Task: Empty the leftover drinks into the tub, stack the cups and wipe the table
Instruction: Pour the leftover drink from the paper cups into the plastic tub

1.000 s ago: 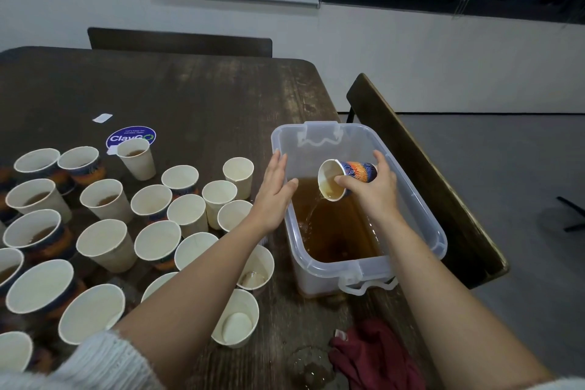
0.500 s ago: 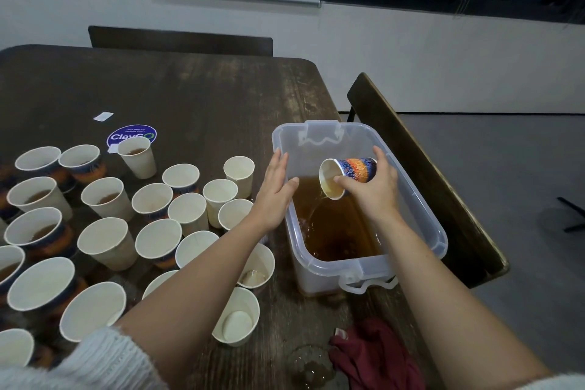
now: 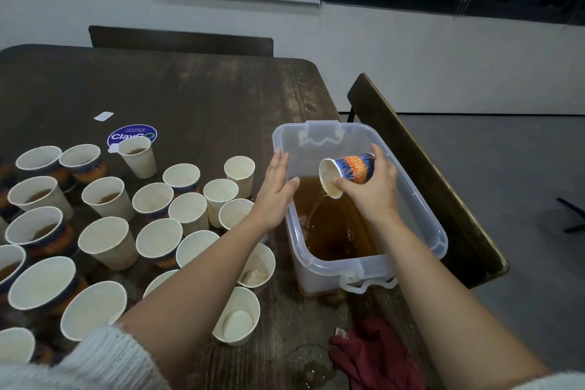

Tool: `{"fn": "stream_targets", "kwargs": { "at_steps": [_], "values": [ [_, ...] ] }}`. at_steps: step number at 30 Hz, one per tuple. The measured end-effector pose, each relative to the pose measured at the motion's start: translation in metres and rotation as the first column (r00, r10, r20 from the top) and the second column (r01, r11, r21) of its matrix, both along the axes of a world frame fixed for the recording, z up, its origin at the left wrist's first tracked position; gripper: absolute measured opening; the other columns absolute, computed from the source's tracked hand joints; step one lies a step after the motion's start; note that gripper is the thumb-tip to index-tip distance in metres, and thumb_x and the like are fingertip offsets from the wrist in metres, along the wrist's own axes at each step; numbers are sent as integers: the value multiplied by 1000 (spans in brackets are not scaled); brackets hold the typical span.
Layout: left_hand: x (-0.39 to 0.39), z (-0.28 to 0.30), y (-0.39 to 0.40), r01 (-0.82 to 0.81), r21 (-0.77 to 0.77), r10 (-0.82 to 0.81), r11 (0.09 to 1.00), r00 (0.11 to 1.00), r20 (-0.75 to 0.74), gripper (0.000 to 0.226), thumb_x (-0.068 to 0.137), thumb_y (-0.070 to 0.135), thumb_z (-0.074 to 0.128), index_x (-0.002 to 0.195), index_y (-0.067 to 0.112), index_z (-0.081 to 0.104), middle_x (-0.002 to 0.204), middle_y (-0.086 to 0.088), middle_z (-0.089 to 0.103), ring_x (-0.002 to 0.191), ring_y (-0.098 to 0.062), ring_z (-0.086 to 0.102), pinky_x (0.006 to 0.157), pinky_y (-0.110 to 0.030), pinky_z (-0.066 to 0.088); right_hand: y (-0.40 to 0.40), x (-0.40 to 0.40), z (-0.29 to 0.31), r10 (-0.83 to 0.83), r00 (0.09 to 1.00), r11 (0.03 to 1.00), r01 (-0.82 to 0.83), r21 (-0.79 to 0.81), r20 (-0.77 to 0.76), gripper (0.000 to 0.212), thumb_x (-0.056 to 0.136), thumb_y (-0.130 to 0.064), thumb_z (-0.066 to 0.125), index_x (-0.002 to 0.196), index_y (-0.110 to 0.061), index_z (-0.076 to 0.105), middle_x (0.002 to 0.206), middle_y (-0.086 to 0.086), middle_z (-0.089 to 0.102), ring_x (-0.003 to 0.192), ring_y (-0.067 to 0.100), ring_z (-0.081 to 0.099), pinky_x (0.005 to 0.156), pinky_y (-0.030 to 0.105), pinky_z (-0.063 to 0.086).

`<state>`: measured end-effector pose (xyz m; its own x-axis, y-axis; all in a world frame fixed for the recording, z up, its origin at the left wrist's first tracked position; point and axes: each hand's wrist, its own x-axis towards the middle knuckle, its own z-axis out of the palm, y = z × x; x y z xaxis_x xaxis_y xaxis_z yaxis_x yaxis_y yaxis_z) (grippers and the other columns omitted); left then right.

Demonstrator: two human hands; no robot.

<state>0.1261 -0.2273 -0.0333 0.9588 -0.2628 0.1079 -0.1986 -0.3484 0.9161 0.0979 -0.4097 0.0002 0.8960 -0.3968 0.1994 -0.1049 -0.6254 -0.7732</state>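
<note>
Little has moved: the right hand [image 3: 372,191] still grasps the tilted cup [image 3: 346,173] over the tub [image 3: 438,233], a thin brown stream falling below it. Left of it, the left hand [image 3: 276,196] rests flat-fingered, released, against the tub's rim.

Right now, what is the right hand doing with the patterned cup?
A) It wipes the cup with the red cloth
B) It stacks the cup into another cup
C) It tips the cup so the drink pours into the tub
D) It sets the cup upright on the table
C: the right hand holds the patterned cup tilted over the tub, and a thin brown stream runs from its rim into the liquid below.
</note>
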Motion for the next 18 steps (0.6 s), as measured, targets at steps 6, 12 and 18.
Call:
{"fn": "stream_targets", "kwargs": {
  "at_steps": [6, 12, 18],
  "values": [
    [0, 1, 0, -7, -1, 7, 1000, 1000, -6, 58, 104, 29, 35, 154, 27, 6, 162, 10, -6, 148, -11, 0, 121, -43, 10, 2, 1, -1, -4, 1000, 1000, 4, -23, 14, 96, 76, -36, 82, 152, -25, 23, 152, 6, 27, 135, 22, 35, 103, 34, 42],
    [-1, 2, -1, -7, -7, 7, 1000, 1000, -3, 57, 104, 28, 35, 153, 26, 6, 162, 9, -6, 148, -11, -1, 121, -42, 10, 2, 2, -4, 9, 999, 998, -7, -58, 40, 98, 74, -38, 82, 151, -24, 23, 150, 5, 27, 133, 20, 36, 96, 25, 37],
    [-1, 4, 0, -19, 132, 15, 991, 999, 31, 56, 104, 31, 34, 154, 25, 7, 162, 7, -6, 149, -14, -5, 121, -45, 6, 3, 0, -4, 4, 999, 1000, -3, -22, 33, 95, 75, -41, 81, 151, -24, 25, 150, 6, 28, 133, 21, 37, 99, 28, 39]
  ]
}}
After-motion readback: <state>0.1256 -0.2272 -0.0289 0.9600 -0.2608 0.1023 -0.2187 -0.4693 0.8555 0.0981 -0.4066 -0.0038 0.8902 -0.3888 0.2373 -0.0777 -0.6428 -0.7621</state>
